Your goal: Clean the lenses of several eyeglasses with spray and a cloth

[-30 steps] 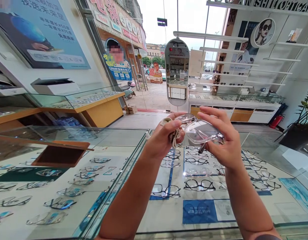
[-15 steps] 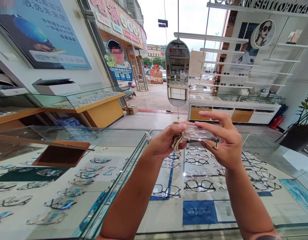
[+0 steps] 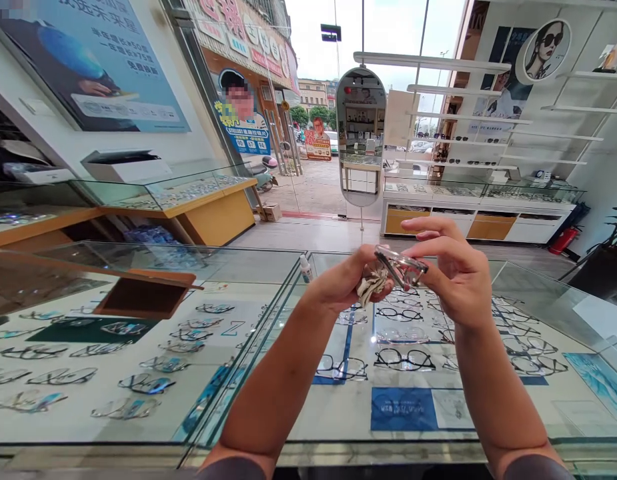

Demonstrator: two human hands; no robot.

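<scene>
Above the glass counter, my left hand [image 3: 344, 279] is closed around a crumpled, light-coloured cloth [image 3: 371, 287]. Clear-framed eyeglasses [image 3: 401, 263] are held between my two hands, tilted, with one end at the cloth and my left fingers. My right hand [image 3: 461, 283] pinches the other end between thumb and index finger, while its other fingers stay raised. Parts of the frame are hidden by my fingers. Under the glass below lie rows of eyeglasses, among them a black-rimmed pair [image 3: 405, 360].
A small white bottle [image 3: 305, 269] stands on the counter left of my hands. Inside the left display case [image 3: 188, 393] are several more glasses and a brown tray [image 3: 143, 295]. An oval mirror [image 3: 361, 137] hangs ahead. Another showcase [image 3: 218, 213] stands at the left.
The eyeglasses have turned from nearly level to a slanted, more edge-on pose. Both hands have come closer together, the right thumb shifting its grip. The whole view has shifted slightly.
</scene>
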